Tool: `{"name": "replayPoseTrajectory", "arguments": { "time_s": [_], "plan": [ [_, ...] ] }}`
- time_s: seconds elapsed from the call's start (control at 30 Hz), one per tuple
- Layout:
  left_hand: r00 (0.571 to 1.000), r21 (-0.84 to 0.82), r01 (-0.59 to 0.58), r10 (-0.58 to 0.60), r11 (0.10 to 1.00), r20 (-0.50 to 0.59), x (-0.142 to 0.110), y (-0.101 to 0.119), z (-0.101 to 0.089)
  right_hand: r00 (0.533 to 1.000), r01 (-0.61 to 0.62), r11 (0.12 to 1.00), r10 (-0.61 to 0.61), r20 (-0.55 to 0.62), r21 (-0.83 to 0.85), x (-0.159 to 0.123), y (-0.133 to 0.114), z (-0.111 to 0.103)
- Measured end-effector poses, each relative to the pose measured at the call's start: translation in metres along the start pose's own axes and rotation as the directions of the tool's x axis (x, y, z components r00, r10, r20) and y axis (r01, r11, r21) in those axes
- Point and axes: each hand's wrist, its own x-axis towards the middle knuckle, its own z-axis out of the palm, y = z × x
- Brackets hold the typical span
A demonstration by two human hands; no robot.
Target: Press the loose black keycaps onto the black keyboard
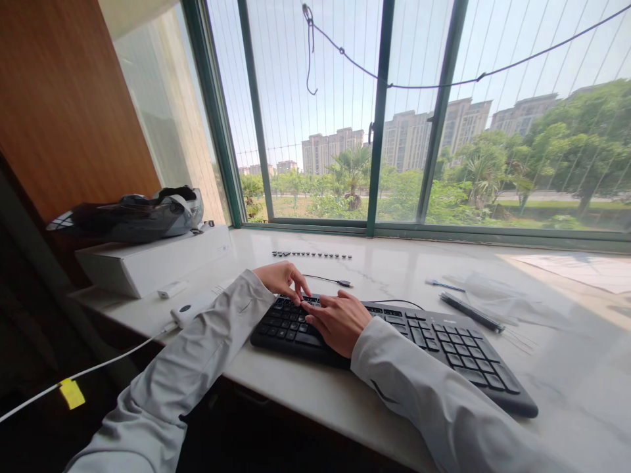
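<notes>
A black keyboard (pixel 458 348) lies at an angle on the marble sill, and both hands are at its upper left part. Bent over the top row of keys, my left hand (pixel 283 279) has its thumb and fingers drawn together at the key sockets; anything between the fingertips is too small to make out. My right hand (pixel 342 322) rests over the keys beside it, fingers stretched toward the left fingertips, with no held thing visible. Behind the keyboard, several small black keycaps (pixel 315 255) stand in a line. The keys beneath my hands are partly hidden.
A USB cable plug (pixel 344 284) lies behind the keyboard. To the right are a bundle of dark strips (pixel 470 312), a thin blue-tipped tool (pixel 445 285) and clear plastic bags (pixel 513 295). A white box (pixel 158 259) and a white corded device (pixel 190 310) sit left.
</notes>
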Motion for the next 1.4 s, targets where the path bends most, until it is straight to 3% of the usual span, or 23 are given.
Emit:
{"name": "replayPoseTrajectory", "arguments": {
  "time_s": [0.23, 0.53, 0.7, 1.4],
  "plan": [
    [0.997, -0.040, 0.071, -0.072, 0.997, -0.020, 0.000, -0.009, -0.001, 0.998, -0.037, 0.999, 0.036, 0.045, 0.014, 0.003, -0.003, 0.000],
    [0.976, -0.078, 0.212, -0.207, 0.974, 0.075, 0.013, -0.023, -0.003, 0.995, -0.073, 0.997, 0.072, 0.062, 0.017, 0.004, -0.003, 0.001],
    [0.973, -0.084, 0.202, -0.190, 0.976, 0.134, 0.014, -0.016, -0.004, 0.995, -0.068, 0.998, 0.067, 0.071, 0.009, 0.006, -0.003, 0.000],
    [0.977, -0.035, 0.179, -0.173, 0.983, 0.125, 0.013, -0.011, -0.004, 0.996, -0.059, 0.998, 0.061, 0.069, -0.026, 0.012, -0.009, -0.004]
  ]
}}
